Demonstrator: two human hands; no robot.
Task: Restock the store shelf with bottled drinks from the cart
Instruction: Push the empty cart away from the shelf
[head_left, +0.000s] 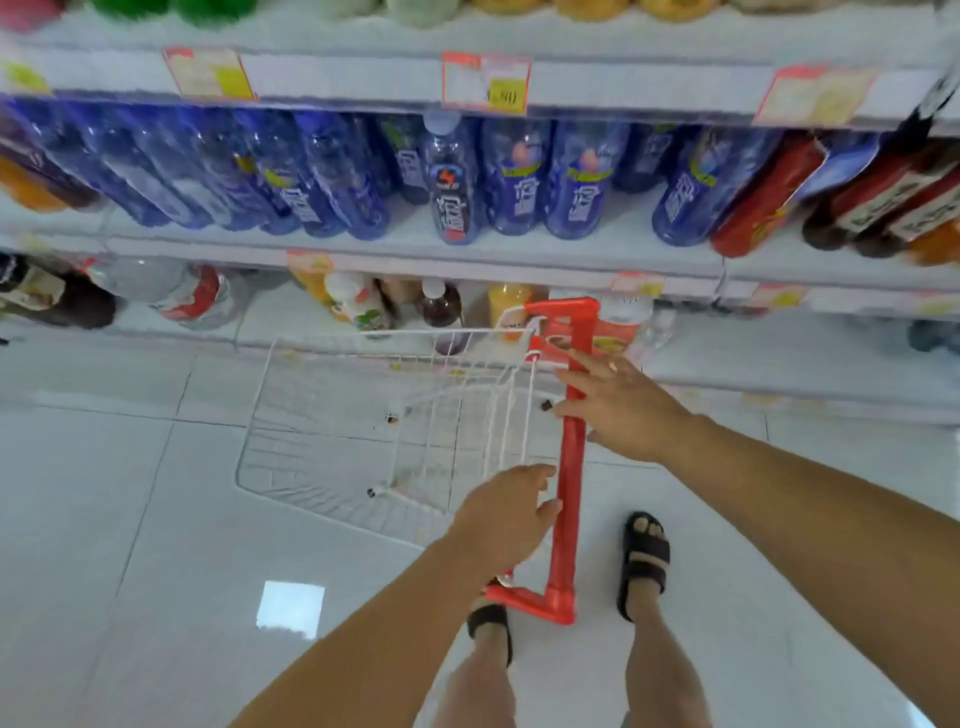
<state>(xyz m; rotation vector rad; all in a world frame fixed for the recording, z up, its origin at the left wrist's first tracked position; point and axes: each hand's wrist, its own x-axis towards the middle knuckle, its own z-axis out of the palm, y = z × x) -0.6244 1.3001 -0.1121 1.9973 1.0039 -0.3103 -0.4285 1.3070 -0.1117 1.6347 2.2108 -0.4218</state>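
Cart: one white wire cart (337, 467) with one red handle (569, 493), standing on the tiled floor (130, 519) near the shelf (415, 254).
Bottled drinks: a blurred row of blue bottles (576, 192) on the middle shelf, about a dozen, exact count unclear; one paler bottle (452, 192) stands in front.
Surroundings: red bottles (763, 202) to the right, mixed drinks (441, 306) on the lower shelf beyond the cart, price tags (485, 83) above.
Left hand (506, 514): at the near part of the handle, fingers loose, not wrapped round it.
Right hand (618, 405): laid over the far part of the handle, fingers spread straight.
Feet: two, in black sandals (644, 561).
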